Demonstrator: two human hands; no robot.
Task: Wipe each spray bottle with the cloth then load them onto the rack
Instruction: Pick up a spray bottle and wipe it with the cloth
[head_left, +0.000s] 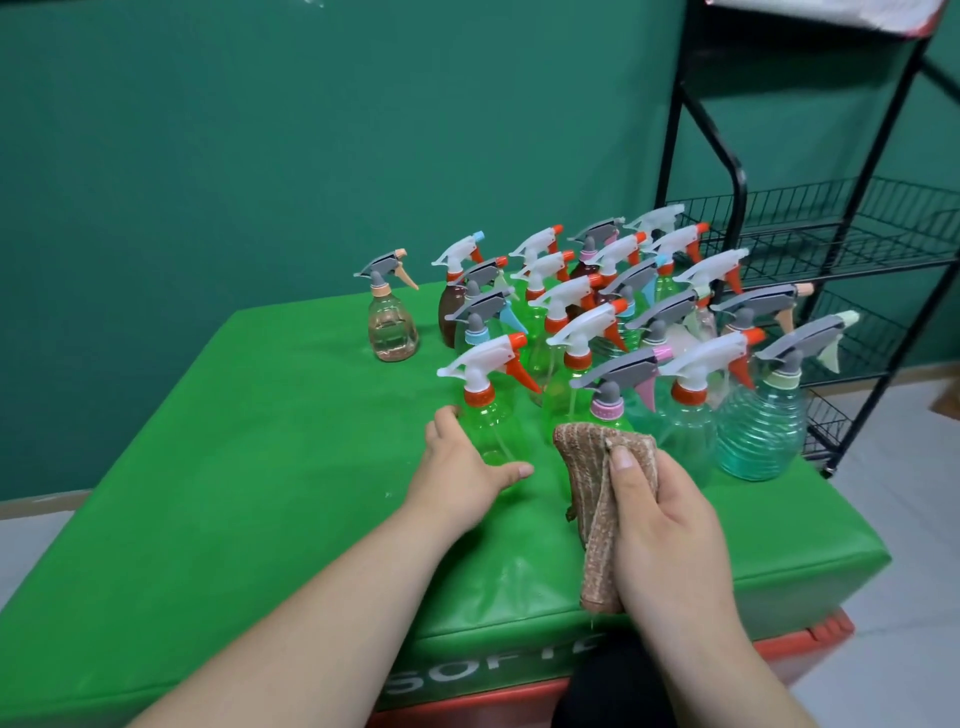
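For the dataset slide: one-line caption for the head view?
Left hand grips the nearest green spray bottle; right hand holds a brown cloth; black wire rack stands beside the table.

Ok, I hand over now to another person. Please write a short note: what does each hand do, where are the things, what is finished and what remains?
Left hand: fingers and thumb round the front green bottle, which stands on the green table.
Right hand: holds the brown cloth, just right of that bottle.
Other bottles: crowded upright behind; a peach bottle stands apart at the far left.
Rack: right of the table; no bottle on the shelves in view.
Done: nothing loaded, as far as shows.
Left: wipe every bottle, then load them all.
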